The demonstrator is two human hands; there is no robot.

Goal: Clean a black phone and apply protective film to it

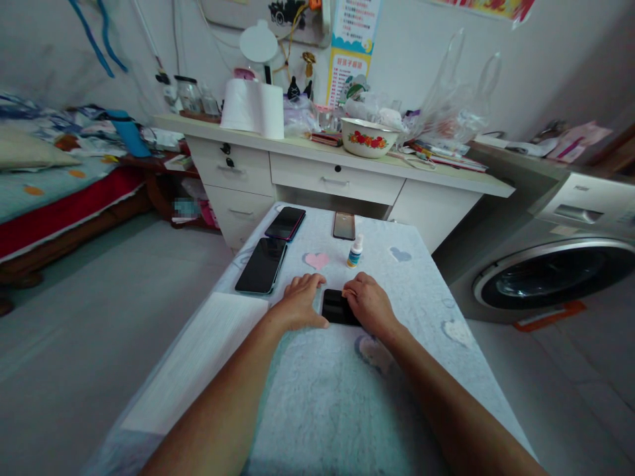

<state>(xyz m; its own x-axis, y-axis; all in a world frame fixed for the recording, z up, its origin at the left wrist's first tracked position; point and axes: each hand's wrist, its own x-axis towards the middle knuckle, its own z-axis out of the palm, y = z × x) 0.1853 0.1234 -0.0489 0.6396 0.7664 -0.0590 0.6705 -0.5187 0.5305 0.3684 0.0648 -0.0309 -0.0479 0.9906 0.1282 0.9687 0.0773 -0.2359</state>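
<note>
A black smartphone (335, 307) lies flat on the cloth-covered table, its right end hidden under my right hand. My left hand (301, 303) braces its left end, thumb at the near corner and fingers at the far one. The fingers of my right hand (370, 301) are bent and pressed together on the screen; whatever they pinch is hidden. Just beyond stands a small white bottle (355, 254) with a blue and yellow label. Two more dark phones, a nearer one (262, 265) and a farther one (286, 223), lie to the left. A slim phone-shaped item (344, 225) rests at the back.
White sheets (198, 357) lie along the table's left side. Behind it is a white desk (307, 168) bearing a flowered bowl (368, 138), a paper roll (253, 109) and plastic bags. A washing machine (560, 238) stands to the right, a bed (59, 192) to the left.
</note>
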